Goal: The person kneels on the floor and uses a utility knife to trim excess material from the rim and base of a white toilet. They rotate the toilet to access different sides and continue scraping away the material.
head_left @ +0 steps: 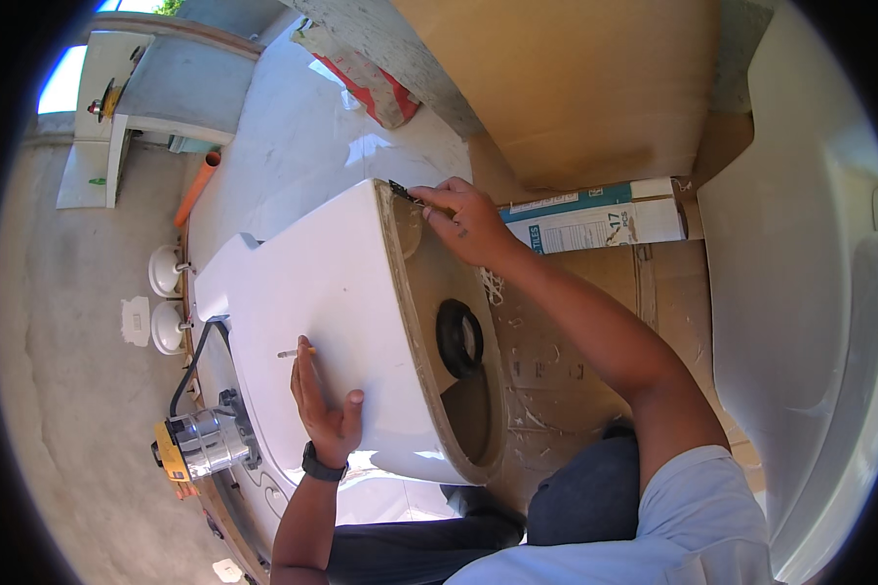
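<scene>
While the right hand is being held at the upper corner, the scene is being crowded by bulky neighbours: a large white glossy object is being seen down the right side, a broad cardboard panel is filling the top, and a printed carton is being partly covered by the right wrist. Over to the left, a yellow-and-silver machine, an orange pipe and a red-and-white sack are being passed by, well apart from both hands. Now the grip: a small dark tool is being pinched by closed right fingers against the rim of the white ceramic fixture, which is lying tipped, below and left of that hand. By the left hand, spread against its side, a cigarette is being carried between straight fingers. Inside the hollow, a black ring is being framed by the rim; beyond, cardboard sheeting is being bordered by the forearm, and pale floor is stretching past the upper edge.
</scene>
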{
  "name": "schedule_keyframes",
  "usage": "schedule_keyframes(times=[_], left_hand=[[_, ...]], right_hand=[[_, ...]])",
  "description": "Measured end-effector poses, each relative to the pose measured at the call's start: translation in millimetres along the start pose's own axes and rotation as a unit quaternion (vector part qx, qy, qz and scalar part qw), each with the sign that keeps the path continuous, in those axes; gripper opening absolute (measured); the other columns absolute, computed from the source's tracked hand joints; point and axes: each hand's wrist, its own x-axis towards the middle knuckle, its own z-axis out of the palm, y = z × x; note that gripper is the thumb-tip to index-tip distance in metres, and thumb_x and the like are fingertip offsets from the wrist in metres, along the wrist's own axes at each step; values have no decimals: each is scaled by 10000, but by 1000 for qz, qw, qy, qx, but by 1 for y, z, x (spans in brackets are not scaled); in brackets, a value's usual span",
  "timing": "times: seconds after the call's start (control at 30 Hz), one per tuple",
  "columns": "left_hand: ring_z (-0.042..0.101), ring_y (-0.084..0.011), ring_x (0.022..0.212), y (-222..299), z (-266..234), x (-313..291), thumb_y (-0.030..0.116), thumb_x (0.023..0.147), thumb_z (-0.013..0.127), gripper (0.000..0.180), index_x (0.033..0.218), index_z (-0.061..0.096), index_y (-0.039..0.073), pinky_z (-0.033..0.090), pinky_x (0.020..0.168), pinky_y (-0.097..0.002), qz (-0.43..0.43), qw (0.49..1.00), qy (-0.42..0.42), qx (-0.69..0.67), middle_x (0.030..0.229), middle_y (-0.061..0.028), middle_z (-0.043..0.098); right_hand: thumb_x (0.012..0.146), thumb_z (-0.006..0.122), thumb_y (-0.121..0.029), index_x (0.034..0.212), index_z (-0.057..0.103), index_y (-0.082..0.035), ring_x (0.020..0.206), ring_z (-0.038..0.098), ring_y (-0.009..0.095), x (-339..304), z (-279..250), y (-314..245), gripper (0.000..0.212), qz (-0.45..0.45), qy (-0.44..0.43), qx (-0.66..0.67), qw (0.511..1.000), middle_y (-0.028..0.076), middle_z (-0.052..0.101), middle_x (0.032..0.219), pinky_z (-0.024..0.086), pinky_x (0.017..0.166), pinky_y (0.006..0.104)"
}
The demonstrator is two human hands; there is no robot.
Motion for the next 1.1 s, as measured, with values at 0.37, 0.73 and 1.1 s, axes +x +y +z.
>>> schedule_keyframes(times=[0.37,0.73,1.1], left_hand=[[476,-403,1399,0,1,-1,609,997,548,904,1564,334,-62,371,1157,-496,-7,1000,4,6,1568,-267,441],[478,-408,1369,-3,1,0,573,997,569,884,1555,338,-73,394,1124,-522,2,1000,5,5,1566,-276,433],[472,-407,1377,-4,1,0,531,1003,585,856,1555,339,-75,412,1117,-516,15,1000,5,-6,1563,-280,435]], right_hand=[[889,652,-120,1217,755,-107,854,666,325,12,-8,-10,343,-1,-17,7,1000,170,652,957,540,807,388],[892,652,-109,1230,739,-80,946,663,376,-15,-13,44,350,133,-21,-137,981,224,668,1001,535,853,430],[839,652,-96,1031,773,-65,979,670,389,-1,-24,0,229,78,-120,-318,937,211,671,1005,551,861,485]])
